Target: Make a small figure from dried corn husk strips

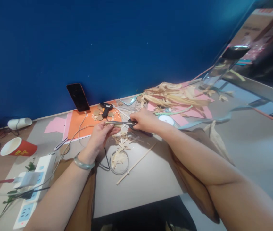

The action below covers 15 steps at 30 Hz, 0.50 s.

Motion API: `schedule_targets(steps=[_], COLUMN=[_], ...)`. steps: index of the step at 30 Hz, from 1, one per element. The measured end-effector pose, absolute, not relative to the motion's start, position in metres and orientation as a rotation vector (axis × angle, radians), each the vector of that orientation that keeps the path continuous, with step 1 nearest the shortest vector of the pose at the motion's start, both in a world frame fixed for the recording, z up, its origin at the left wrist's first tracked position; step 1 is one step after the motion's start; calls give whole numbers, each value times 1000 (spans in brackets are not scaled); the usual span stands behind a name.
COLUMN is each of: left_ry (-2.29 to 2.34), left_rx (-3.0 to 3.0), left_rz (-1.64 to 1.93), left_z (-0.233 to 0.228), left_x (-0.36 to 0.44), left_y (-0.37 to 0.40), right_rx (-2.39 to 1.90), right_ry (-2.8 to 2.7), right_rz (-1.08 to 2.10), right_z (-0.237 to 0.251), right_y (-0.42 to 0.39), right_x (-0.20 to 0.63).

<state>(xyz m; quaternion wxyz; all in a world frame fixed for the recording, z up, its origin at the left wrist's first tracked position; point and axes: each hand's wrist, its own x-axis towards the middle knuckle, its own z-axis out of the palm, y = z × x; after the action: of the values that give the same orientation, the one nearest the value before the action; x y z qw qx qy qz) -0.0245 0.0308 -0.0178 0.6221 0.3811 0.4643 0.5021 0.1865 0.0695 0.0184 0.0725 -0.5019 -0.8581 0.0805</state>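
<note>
In the head view, my right hand (144,120) grips scissors (124,123) by the black handles, with the blades pointing left. My left hand (100,134) pinches a thin pale strip (114,126) that looks like dried corn husk. The blades lie along the strip, close to my left fingertips; whether they are cutting into it I cannot tell. Below both hands, husk scraps (122,141) are scattered on the grey table (138,192). Some scraps lie inside a round grey hoop (119,163), and a thin wooden stick (136,163) rests beside it.
Against the blue wall leans a phone (78,97). A black glue gun (107,109) sits on orange paper (75,128). Dried husks (175,94) are piled on pink paper at the back right. At left are a red paper cup (18,147) and a power strip (35,192) with cables.
</note>
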Motion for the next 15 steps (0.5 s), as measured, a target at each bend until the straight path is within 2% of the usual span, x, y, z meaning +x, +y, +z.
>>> schedule_targets(steps=[15], left_ry=[1063], left_rx=[862], left_rz=[1104], left_z=[-25], left_x=[-21], left_y=[34], right_rx=[-1523], right_ry=[-2569], right_rz=[276], right_z=[13], right_y=[66], right_x=[180])
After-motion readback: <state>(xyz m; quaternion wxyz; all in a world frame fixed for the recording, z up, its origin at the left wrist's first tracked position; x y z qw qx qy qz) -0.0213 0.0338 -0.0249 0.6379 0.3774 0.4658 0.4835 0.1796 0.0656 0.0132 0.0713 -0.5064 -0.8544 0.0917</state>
